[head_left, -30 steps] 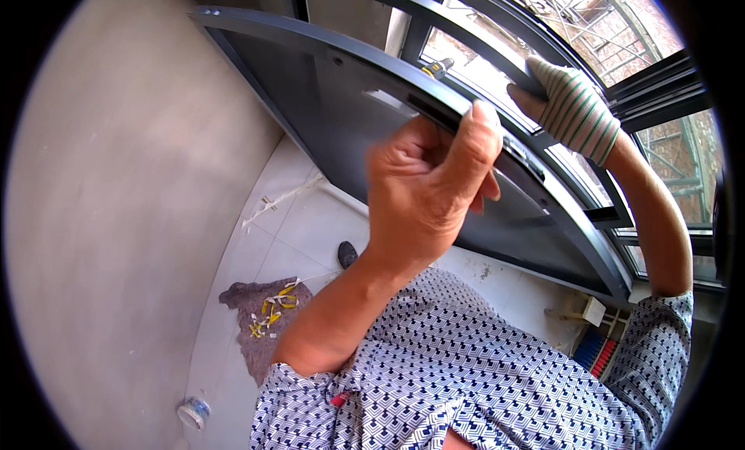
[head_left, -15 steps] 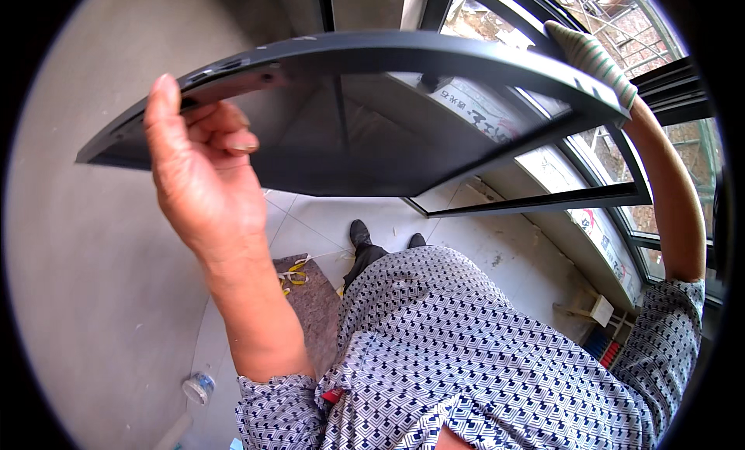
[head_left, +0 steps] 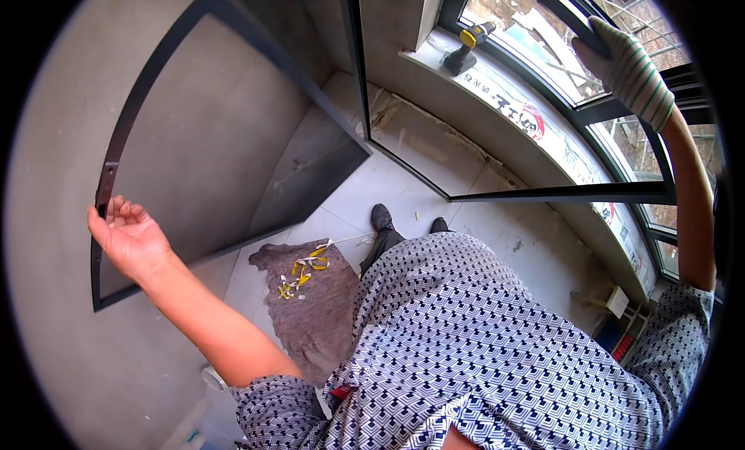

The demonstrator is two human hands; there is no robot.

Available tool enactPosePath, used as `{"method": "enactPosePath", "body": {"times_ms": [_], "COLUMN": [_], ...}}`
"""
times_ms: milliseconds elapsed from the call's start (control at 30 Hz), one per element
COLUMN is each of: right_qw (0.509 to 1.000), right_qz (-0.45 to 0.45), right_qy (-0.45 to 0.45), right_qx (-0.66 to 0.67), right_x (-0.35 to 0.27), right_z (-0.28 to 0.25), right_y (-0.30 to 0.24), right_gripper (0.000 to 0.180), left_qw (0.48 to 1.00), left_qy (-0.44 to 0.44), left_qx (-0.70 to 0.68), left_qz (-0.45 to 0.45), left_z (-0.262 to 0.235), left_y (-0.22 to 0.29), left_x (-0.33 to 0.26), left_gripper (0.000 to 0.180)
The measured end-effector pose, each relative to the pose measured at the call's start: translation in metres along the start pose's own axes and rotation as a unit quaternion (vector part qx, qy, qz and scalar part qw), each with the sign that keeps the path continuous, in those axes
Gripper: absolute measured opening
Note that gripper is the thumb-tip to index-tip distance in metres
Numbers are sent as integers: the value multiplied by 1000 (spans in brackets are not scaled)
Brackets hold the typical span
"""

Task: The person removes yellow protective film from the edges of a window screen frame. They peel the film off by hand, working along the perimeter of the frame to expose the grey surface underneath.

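Note:
A large window screen (head_left: 202, 139) with dark mesh and a dark frame stands tilted at the left, close to the grey wall. My bare left hand (head_left: 132, 236) is closed on its near left edge, thumb outside and fingers curled inward. At the upper right, my right hand (head_left: 632, 73), in a white glove with green stripes, is wrapped round a dark window frame (head_left: 594, 38); its fingertips are partly hidden. Below that hand, a second dark frame (head_left: 543, 194) juts into the room from the window side.
A yellow and black cordless drill (head_left: 466, 48) stands on the film-covered windowsill (head_left: 504, 112). On the tiled floor lies a brown cloth (head_left: 310, 333) with yellow and white strips (head_left: 306, 271). A pale wooden piece (head_left: 617, 302) sits under the sill. Scaffolding shows outside.
The screen has swung from across my front to the left and away from my right arm. My left hand has moved left and down with it. My right hand remains up at the window.

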State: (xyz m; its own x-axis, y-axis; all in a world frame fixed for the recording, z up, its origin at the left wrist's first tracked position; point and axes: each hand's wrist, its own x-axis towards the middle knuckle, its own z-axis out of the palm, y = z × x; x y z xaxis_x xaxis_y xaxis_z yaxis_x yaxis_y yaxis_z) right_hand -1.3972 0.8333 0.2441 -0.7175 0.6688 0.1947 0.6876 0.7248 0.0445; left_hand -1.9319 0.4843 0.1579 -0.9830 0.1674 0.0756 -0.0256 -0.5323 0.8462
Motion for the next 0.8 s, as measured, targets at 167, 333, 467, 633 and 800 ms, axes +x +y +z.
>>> {"method": "enactPosePath", "body": {"times_ms": [167, 333, 467, 633, 800], "right_qw": [998, 999, 998, 993, 993], "right_qz": [55, 54, 33, 113, 116], "right_qy": [-5, 6, 23, -19, 2], "right_qx": [6, -7, -52, 5, 5], "right_x": [-15, -27, -37, -45, -53], "right_z": [-7, -12, -14, -19, -17], "right_y": [8, 10, 13, 14, 13], "right_gripper": [25, 33, 37, 37, 32], "left_qw": [997, 992, 990, 989, 992], "left_qy": [67, 113, 125, 134, 120], "left_qx": [29, 47, 61, 62, 35], "left_qz": [28, 31, 36, 33, 15], "left_z": [-32, -54, -76, -102, -125], "left_y": [3, 3, 3, 11, 21], "left_x": [41, 73, 98, 133, 158], "left_gripper": [38, 40, 45, 44, 46]}}
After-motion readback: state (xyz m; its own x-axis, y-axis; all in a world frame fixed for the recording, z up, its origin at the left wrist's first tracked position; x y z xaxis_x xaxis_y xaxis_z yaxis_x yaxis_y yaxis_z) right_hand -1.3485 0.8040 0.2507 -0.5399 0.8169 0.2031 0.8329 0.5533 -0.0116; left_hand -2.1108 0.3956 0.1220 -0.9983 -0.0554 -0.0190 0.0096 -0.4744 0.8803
